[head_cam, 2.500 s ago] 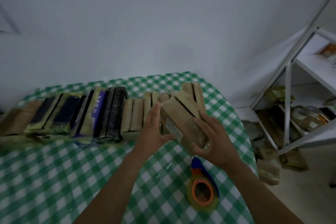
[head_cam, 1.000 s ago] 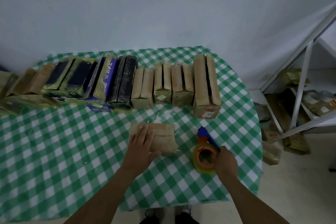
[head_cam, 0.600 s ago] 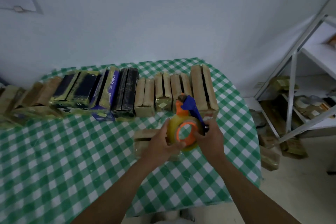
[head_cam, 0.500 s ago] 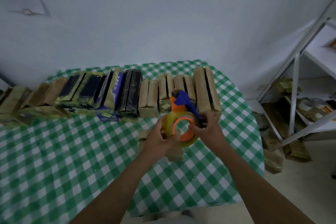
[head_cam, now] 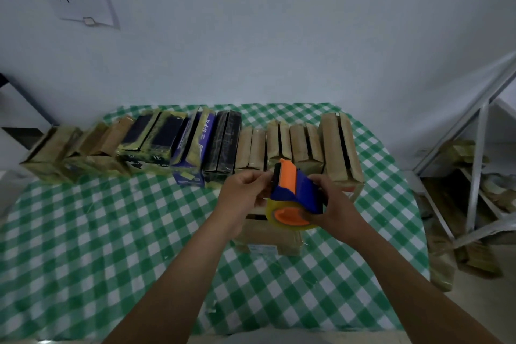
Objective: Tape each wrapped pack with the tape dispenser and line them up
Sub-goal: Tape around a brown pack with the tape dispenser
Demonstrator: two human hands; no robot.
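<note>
While R hand (head_cam: 335,211) grips tape dispenser (head_cam: 294,188), L hand (head_cam: 243,193) pinches its front end, above wrapped pack (head_cam: 269,236).

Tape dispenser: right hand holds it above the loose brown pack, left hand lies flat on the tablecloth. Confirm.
Wrong about the left hand: in the head view it is raised, pinching the front of the tape dispenser. The right hand holds it above the loose brown pack.
</note>
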